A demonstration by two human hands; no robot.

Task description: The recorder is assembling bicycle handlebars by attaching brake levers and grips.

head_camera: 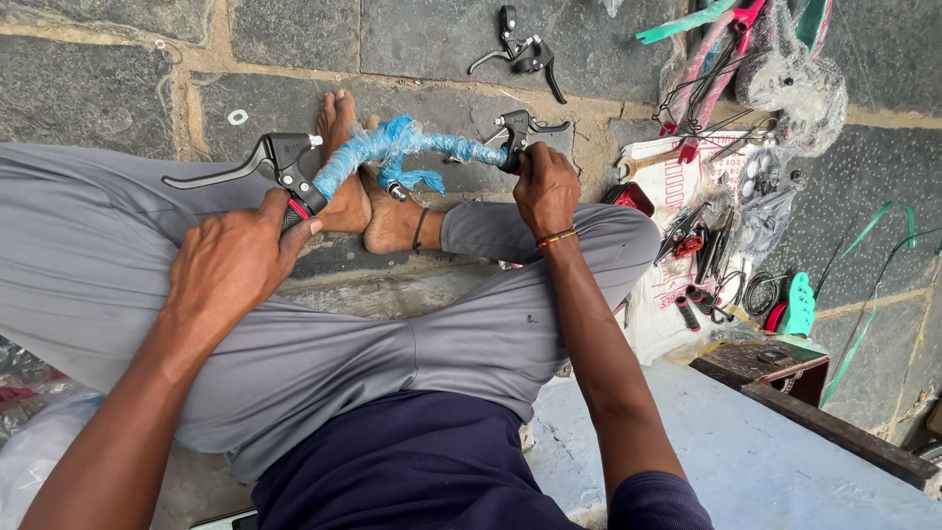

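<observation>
The blue-wrapped handlebar [412, 147] is clamped at both ends, left hand [235, 260] and right hand [546, 188] closed round it, so the brake lever [250, 162] is probably best kept steady.

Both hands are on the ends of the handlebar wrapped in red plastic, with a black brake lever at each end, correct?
Not quite: the head view shows the curved handlebar wrapped in blue plastic, not red. The rest stands: the left hand grips one end by a black brake lever, and the right hand holds the other end by a second black brake lever.
</observation>
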